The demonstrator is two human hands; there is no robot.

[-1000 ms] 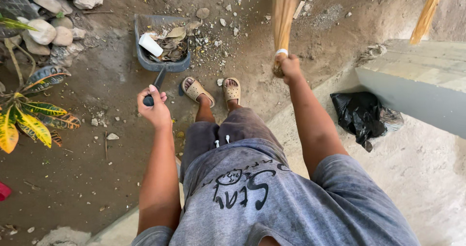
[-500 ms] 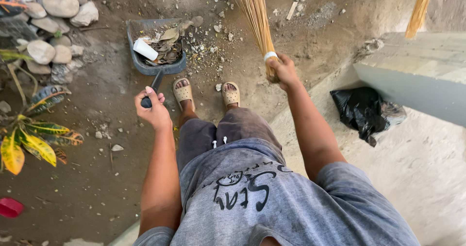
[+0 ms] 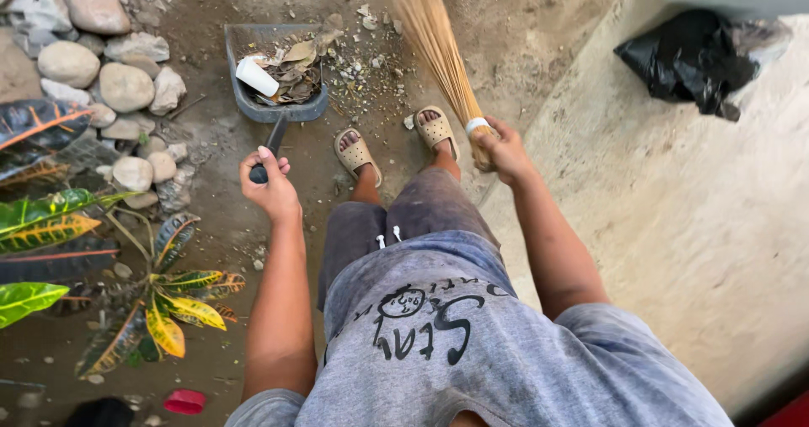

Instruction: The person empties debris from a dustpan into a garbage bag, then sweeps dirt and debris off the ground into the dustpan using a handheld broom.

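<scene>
My left hand (image 3: 268, 183) grips the dark handle of a grey dustpan (image 3: 238, 94) that rests on the dirt in front of my feet. The pan holds dry leaves and a white cup (image 3: 256, 77). My right hand (image 3: 506, 151) is closed around the bound end of a straw broom (image 3: 436, 42), whose bristles slant up and left toward a scatter of small stones and debris (image 3: 364, 65) just right of the pan. My feet in tan sandals (image 3: 356, 154) stand between the two hands.
A pile of rounded stones (image 3: 101, 73) lies at the left. A plant with yellow and green leaves (image 3: 168, 301) grows at lower left. A black plastic bag (image 3: 695, 55) lies on the pale concrete slab (image 3: 674, 225) at right. A small red object (image 3: 185, 402) lies near the bottom.
The broom has swung from upright at the right to slanting left toward the debris beside the dustpan. The view has shifted right, bringing the bag to the upper right. My left hand keeps its hold.
</scene>
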